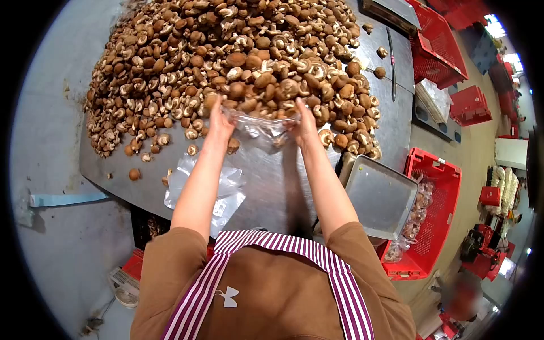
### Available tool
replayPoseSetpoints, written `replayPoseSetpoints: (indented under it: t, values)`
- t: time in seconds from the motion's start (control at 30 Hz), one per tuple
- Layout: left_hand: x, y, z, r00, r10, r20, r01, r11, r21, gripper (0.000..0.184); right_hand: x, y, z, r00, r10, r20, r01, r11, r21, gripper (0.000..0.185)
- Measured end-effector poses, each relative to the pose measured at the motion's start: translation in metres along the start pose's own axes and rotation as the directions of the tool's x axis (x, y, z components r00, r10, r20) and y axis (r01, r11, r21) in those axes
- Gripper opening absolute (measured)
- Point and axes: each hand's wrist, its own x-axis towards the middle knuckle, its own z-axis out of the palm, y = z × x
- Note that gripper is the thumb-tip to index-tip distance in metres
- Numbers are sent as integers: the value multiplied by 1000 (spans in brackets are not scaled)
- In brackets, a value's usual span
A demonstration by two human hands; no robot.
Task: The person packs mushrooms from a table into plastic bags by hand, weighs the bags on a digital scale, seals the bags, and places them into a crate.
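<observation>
A large heap of brown-capped mushrooms [187, 62] covers the far part of the metal table [260, 192]. At the heap's near edge, a clear plastic bag [263, 129] stretches between my two hands, its mouth towards the mushrooms. My left hand [221, 123] grips the bag's left side, fingers pointing at the heap. On the opposite side, my right hand [305, 124] has hold of the bag too. Some mushrooms sit right at the bag's mouth; how many are inside is unclear. Flat clear bags [229, 199] lie on the table under my left forearm.
A scale with a metal tray [379, 195] stands right of my right arm. Beyond it, a red crate [445, 209] contains bagged mushrooms [418, 212]. More red crates [435, 54] are at the far right. A dark rod [391, 65] lies on the table.
</observation>
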Motion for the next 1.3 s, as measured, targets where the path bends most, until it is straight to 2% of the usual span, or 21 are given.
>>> replayPoseSetpoints:
  t: [0.1, 0.2, 0.23, 0.3, 0.37, 0.43, 0.47, 0.57, 0.63, 0.67, 0.7, 0.77, 0.9, 1.03, 1.1, 1.13, 1.17, 1.2, 1.23, 1.27, 1.3]
  values:
    - [-5, 1, 19, 998, 63, -10, -61, 985, 163, 67, 7, -3, -13, 997, 56, 54, -57, 998, 30, 47]
    - [-11, -18, 23, 966, 119, 231, -222, 837, 500, 74, -1, -17, -30, 983, -59, -172, 79, 990, 113, 36]
    - [-29, -12, 26, 940, -32, 339, -122, 899, 422, 69, 19, -10, -53, 995, -41, -86, 50, 994, 96, 44]
    - [-42, -11, 35, 967, -41, 251, -56, 928, 368, 57, 31, -5, -44, 992, -96, -82, 101, 993, 58, 51]
    - [-28, 1, 26, 981, -104, 164, 74, 981, 177, 50, 13, -12, -16, 973, -228, -36, 207, 931, -302, 69]
    - [-32, 7, 34, 973, -130, 191, 91, 975, 203, 44, 15, -26, -21, 993, -114, 41, 121, 946, -302, 64]
    - [-40, 7, 43, 962, -111, 248, 12, 930, 369, 42, 9, -44, -22, 999, -29, -42, 14, 949, -316, 62]
    - [-38, 8, 54, 952, -76, 297, -103, 833, 544, 44, 11, -53, -22, 997, -64, 40, 71, 975, -209, 64]
    - [-17, 3, 54, 955, -149, 258, -29, 814, 580, 54, 15, -39, -1, 968, -211, -135, 78, 768, -635, 67]
    - [-28, -6, 71, 969, 48, 240, -205, 697, 687, 50, 19, -33, -2, 963, -270, -21, 191, 734, -651, 74]
    - [-37, -7, 84, 954, -46, 296, -179, 706, 686, 46, 24, -28, -4, 948, -317, -6, 210, 642, -737, 79]
    - [-35, -14, 87, 942, -107, 317, -174, 653, 737, 43, 34, -27, -12, 958, -237, 161, 281, 657, -699, 82]
    - [-25, -36, 64, 873, -17, 488, -394, 565, 725, 52, 1, -28, -22, 952, -201, 230, 305, 582, -754, 83]
    - [-83, -33, 53, 847, -18, 532, -431, 561, 706, 47, -19, -15, -47, 910, -182, 372, 395, 656, -643, 77]
    - [-68, -56, 16, 718, 138, 683, -670, 403, 624, 38, -34, 0, -63, 864, -284, 416, 502, 551, -666, 70]
    - [-101, -47, 21, 780, 71, 622, -576, 470, 669, 36, -48, 2, -67, 851, -274, 448, 514, 610, -603, 66]
    - [-137, -38, 28, 831, -1, 557, -472, 528, 706, 34, -91, -21, -54, 891, -196, 409, 437, 611, -660, 61]
    - [-123, -54, 3, 667, 159, 728, -719, 395, 572, 32, -106, -22, -61, 926, -104, 363, 329, 693, -641, 56]
    - [-135, -55, -6, 669, 159, 726, -716, 398, 573, 32, -118, -20, -69, 948, -7, 319, 212, 761, -614, 52]
    - [-151, -57, -15, 709, 167, 686, -671, 460, 581, 31, -127, -9, -75, 862, -301, 408, 488, 712, -505, 41]
    - [-163, -59, -23, 747, 171, 642, -622, 522, 584, 30, -129, 1, -89, 893, -279, 354, 423, 790, -444, 29]
